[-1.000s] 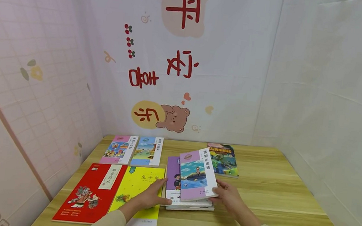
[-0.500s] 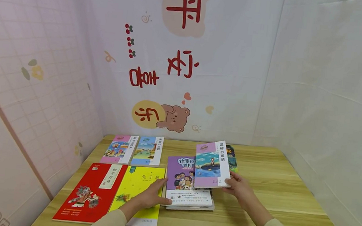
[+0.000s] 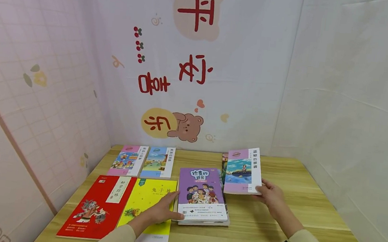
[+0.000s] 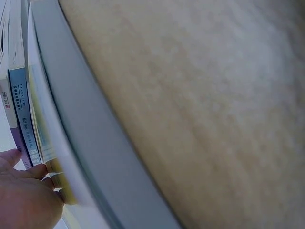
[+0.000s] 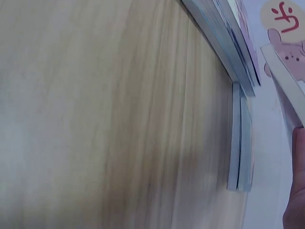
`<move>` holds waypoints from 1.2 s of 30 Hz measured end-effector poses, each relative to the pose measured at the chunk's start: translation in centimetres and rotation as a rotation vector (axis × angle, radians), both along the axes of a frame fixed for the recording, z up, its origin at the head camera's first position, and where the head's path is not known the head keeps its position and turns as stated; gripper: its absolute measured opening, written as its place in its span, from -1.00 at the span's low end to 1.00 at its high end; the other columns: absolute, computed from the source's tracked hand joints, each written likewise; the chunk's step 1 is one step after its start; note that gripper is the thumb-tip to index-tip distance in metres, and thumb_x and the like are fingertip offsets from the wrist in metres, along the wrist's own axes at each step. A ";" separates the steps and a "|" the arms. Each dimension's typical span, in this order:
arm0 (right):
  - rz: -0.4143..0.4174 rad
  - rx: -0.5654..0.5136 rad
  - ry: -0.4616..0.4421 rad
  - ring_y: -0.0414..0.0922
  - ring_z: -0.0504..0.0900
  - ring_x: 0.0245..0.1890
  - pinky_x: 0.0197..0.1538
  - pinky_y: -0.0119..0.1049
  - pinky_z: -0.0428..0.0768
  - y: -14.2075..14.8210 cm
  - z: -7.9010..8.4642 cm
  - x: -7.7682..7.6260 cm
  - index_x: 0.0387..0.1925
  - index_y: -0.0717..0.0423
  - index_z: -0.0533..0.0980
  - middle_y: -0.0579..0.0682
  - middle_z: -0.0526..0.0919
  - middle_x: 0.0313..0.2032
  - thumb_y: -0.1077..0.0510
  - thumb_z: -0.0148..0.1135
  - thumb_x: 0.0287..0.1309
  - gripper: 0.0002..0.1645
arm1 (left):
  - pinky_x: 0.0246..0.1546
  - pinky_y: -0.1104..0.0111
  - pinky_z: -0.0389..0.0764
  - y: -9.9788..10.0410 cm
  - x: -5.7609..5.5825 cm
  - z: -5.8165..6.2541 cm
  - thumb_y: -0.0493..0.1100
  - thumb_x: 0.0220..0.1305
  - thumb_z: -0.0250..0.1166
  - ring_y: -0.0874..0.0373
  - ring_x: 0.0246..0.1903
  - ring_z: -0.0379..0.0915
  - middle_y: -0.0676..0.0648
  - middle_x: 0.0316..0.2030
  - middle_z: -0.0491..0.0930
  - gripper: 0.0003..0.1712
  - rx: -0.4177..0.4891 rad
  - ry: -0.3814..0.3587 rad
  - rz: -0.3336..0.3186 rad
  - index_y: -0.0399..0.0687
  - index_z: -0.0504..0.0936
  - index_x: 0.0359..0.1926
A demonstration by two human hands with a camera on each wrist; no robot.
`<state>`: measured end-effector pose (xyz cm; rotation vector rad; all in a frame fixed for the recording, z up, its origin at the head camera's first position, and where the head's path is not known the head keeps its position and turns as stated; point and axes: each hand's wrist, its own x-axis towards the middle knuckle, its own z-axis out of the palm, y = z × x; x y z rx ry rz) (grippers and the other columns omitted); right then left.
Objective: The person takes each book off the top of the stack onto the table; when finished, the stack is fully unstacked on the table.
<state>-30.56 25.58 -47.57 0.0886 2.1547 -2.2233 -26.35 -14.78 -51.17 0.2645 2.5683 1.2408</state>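
Note:
In the head view my right hand (image 3: 272, 198) pinches the lower right corner of a thin paperback (image 3: 239, 175) with a lilac, blue and white cover. The paperback hangs tilted above the table at the back right, partly hiding a dark green book (image 3: 224, 165). In the right wrist view the held paperback (image 5: 286, 78) is seen edge-on, apart from the books below. My left hand (image 3: 159, 211) rests at the left edge of a stack topped by a purple book (image 3: 200, 192), its thumb at the near left corner and its fingers extended.
Left of the stack lie a yellow book (image 3: 150, 199) and a larger red book (image 3: 98, 205). Behind them are a pink book (image 3: 127, 161) and a light blue book (image 3: 158, 162). Printed cloth walls (image 3: 249, 63) bound the wooden table (image 3: 298, 211) at the back and sides.
My right hand has lifted the lilac paperback off the purple book and carried it right and back, over the dark green book. The purple cover is now uncovered. My left hand has stayed put.

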 end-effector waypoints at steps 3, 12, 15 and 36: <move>-0.017 0.001 -0.001 -0.21 0.71 -0.27 0.04 -0.09 0.64 0.9 -0.1 -0.6 0.47 0.45 0.00 -0.01 0.61 -0.16 0.31 0.04 0.42 -0.27 | 0.37 -0.26 -0.06 0.0 0.1 0.0 0.14 0.02 0.52 -0.31 0.47 -0.17 -0.26 0.51 0.01 0.14 0.002 -0.002 -0.001 0.06 0.12 0.54; -0.039 0.044 0.034 -0.25 0.70 -0.29 -0.07 -0.22 0.69 4.3 0.5 -1.8 0.46 0.48 -0.03 0.04 0.58 -0.10 0.30 0.05 0.42 -0.25 | 0.38 -0.25 -0.08 0.0 0.3 0.2 0.12 0.04 0.52 -0.31 0.47 -0.18 -0.27 0.51 0.00 0.14 0.009 -0.004 -0.004 0.02 0.11 0.54; -0.062 0.061 0.036 -0.26 0.70 -0.33 -0.10 -0.23 0.70 5.7 0.6 -2.4 0.46 0.49 -0.03 -0.06 0.59 -0.18 0.30 0.06 0.41 -0.24 | 0.38 -0.25 -0.08 0.1 0.3 0.1 0.12 0.04 0.52 -0.32 0.47 -0.18 -0.28 0.51 -0.01 0.14 0.010 -0.006 -0.003 0.02 0.11 0.54; -0.173 0.241 0.005 -0.33 0.62 -0.43 -0.18 -0.26 0.71 10.5 -0.1 -5.3 0.39 0.60 0.05 0.17 0.60 -0.21 0.23 -0.02 0.46 -0.32 | 0.38 -0.24 -0.03 0.0 0.0 -0.5 0.17 0.01 0.52 -0.27 0.47 -0.12 -0.21 0.51 0.02 0.15 -0.004 -0.014 0.008 0.09 0.12 0.54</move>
